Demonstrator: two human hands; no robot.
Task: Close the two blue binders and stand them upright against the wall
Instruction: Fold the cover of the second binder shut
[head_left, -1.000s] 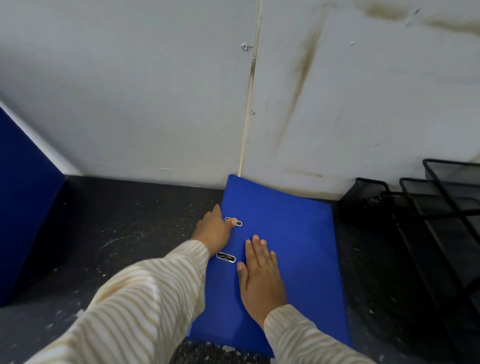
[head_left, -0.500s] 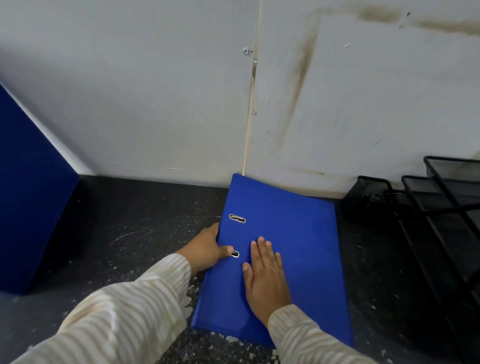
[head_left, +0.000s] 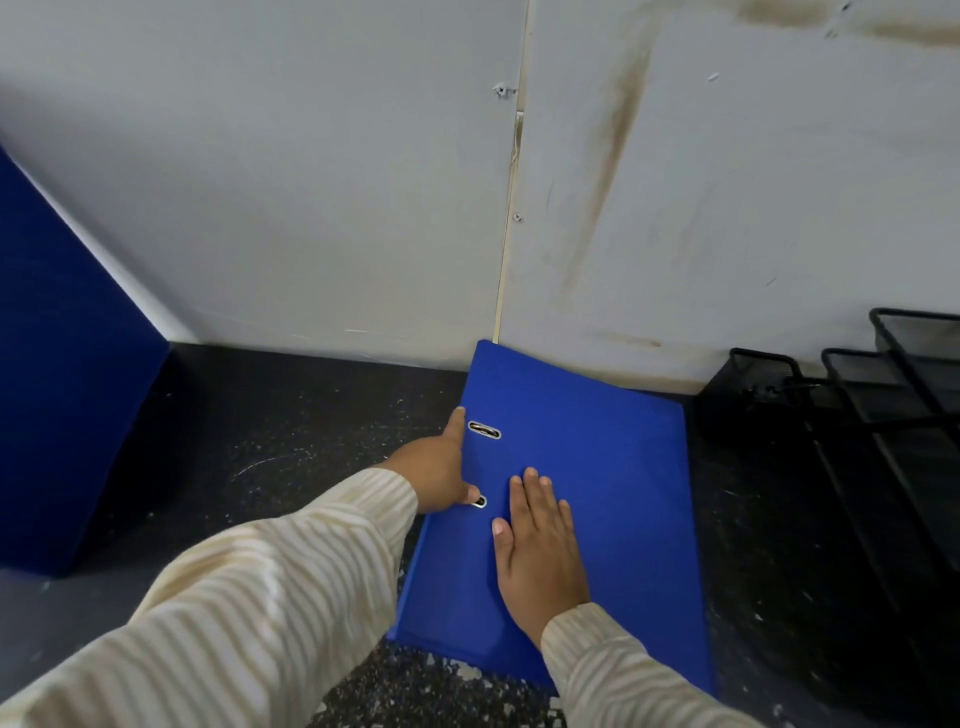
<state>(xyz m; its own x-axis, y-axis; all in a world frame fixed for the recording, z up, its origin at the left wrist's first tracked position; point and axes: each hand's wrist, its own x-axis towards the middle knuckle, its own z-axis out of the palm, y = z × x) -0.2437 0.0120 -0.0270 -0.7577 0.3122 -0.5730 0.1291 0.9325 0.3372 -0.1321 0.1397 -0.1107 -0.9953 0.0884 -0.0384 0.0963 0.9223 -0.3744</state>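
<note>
The blue binder (head_left: 587, 493) lies closed on the tabletop (head_left: 285, 441), not yet stood upright. The left hand (head_left: 434, 478) grips its spine; the right hand (head_left: 540, 556) presses flat on top.

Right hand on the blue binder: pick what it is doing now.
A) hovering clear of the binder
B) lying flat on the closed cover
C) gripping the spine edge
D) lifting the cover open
B: the right hand lies palm down with straight fingers on the closed cover of the blue binder; the left hand is the one holding the spine edge.
</note>
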